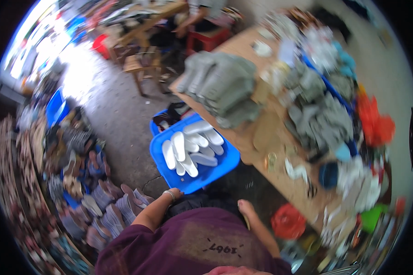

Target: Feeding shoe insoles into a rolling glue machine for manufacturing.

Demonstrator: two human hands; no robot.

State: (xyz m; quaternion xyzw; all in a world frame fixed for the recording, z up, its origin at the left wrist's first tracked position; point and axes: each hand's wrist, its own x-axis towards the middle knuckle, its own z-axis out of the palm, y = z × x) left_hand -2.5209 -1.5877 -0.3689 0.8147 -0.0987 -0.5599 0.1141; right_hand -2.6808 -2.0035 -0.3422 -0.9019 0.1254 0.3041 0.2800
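Note:
A blue plastic basin (231, 161) sits just ahead of my lap, holding several white, sole-shaped pieces (178, 145) that lie loosely over one another. My left hand (175, 192), with a bangle at the wrist, is by the near left rim of the basin; its fingers are too small and blurred to make out, and I cannot tell whether it touches the rim. Beside my dark trousers, to the right, my right hand (245, 207) hangs over the lap. Its fingers are smeared, so its hold cannot be judged.
At the right runs a wooden table (257, 137) with a grey stack of shoe-shaped pieces (220, 85), grey cloth (323, 119) and scissors (311, 189). Shoes (112, 217) pile up at left. A wooden stool (142, 66) and a seated person (206, 11) are farther off. A red bag (287, 221) lies below the table.

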